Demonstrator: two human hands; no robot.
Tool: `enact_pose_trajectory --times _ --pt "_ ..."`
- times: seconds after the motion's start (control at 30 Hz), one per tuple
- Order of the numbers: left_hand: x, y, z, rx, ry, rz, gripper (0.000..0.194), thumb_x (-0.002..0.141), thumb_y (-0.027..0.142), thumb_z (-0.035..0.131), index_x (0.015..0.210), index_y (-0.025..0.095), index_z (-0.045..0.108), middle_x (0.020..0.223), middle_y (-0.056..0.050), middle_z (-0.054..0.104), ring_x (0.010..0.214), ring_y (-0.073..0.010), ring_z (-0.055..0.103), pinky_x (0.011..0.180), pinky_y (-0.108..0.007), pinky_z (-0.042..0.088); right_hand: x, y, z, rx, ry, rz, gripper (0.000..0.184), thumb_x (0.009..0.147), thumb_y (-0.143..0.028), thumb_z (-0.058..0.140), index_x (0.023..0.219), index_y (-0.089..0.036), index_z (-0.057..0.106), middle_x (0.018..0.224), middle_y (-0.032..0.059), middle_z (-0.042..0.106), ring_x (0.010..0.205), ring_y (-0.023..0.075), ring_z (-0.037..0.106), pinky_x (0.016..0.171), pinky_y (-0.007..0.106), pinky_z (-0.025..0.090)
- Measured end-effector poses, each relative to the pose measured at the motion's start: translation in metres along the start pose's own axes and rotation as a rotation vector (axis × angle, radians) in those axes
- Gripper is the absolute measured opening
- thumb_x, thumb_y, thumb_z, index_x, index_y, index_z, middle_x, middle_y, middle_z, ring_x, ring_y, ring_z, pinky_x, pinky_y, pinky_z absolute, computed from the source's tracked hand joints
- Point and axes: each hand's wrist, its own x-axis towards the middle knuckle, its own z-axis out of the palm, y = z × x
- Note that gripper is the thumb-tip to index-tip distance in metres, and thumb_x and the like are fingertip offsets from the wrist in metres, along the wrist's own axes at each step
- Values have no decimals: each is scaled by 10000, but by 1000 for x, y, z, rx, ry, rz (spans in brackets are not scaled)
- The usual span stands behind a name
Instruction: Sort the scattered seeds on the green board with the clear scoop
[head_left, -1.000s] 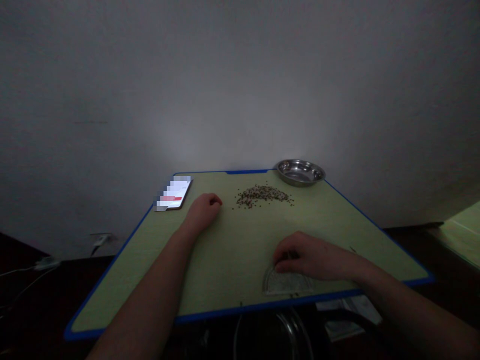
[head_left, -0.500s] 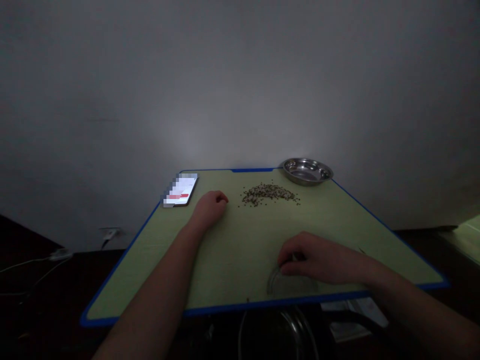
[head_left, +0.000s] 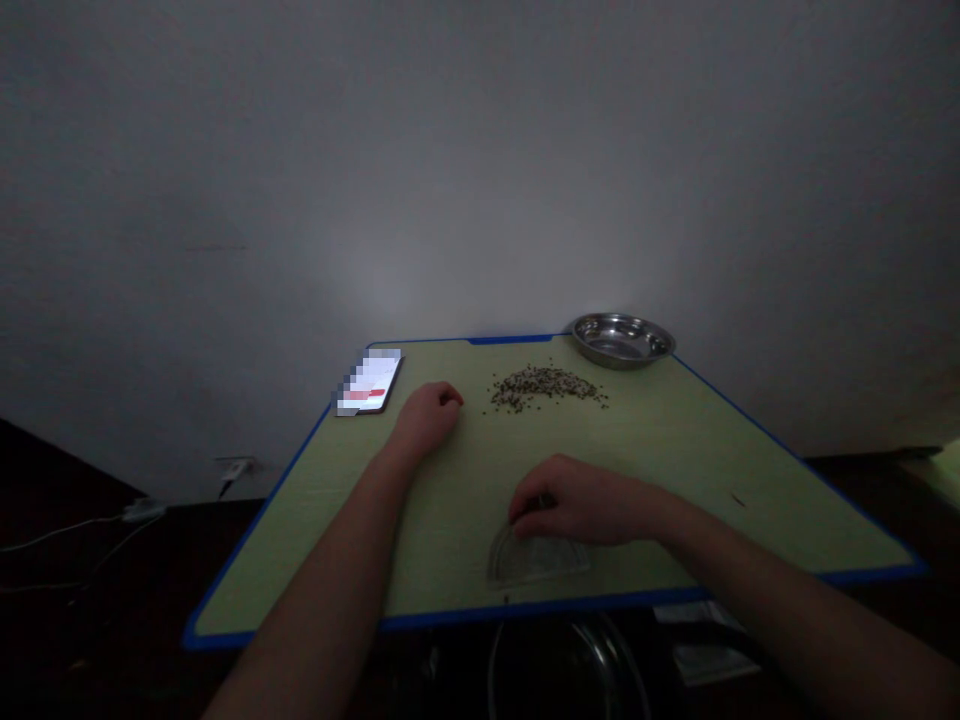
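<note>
My left hand (head_left: 430, 412) rests on the table left of a loose pile of small dark seeds or beans (head_left: 546, 386). Its fingers are curled closed, and nothing shows in them. Near the front edge, my right hand (head_left: 562, 500) pinches the curved top of a clear half-round protractor (head_left: 534, 570). The protractor's straight side faces the table's front edge, and my fingers cover part of its arc. Beyond the pile, to the right, stands a shiny metal bowl (head_left: 622, 342) at the back corner.
A phone (head_left: 373, 382) with a lit screen lies at the back left of the pale green, blue-edged table (head_left: 637, 440). A small thin dark piece (head_left: 738, 499) lies on the right. Behind is a grey wall (head_left: 480, 180). White cables (head_left: 97, 520) run along the floor at left.
My right hand has moved left along the front of the table together with the protractor. My left hand stays in place. The whole view has shifted slightly.
</note>
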Motion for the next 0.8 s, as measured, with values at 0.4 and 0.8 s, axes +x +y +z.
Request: enact_pose_trajectory --times 0.4,0.8 --pt "-1 3 -1 -8 -1 11 277 707 187 426 820 159 677 887 -87 682 849 -202 600 785 -316 449 -11 -4 -1 30 -30 10 185 814 -260 586 879 -159 726 729 16 690 600 95 547 551 196 389" --pt "0 3 0 -4 -12 -8 275 712 183 427 835 152 672 882 -84 676 824 -183 589 759 -296 435 -26 1 -8 30 3 88 192 810 -301 589 875 -169 713 731 11 668 605 109 534 533 209 378"
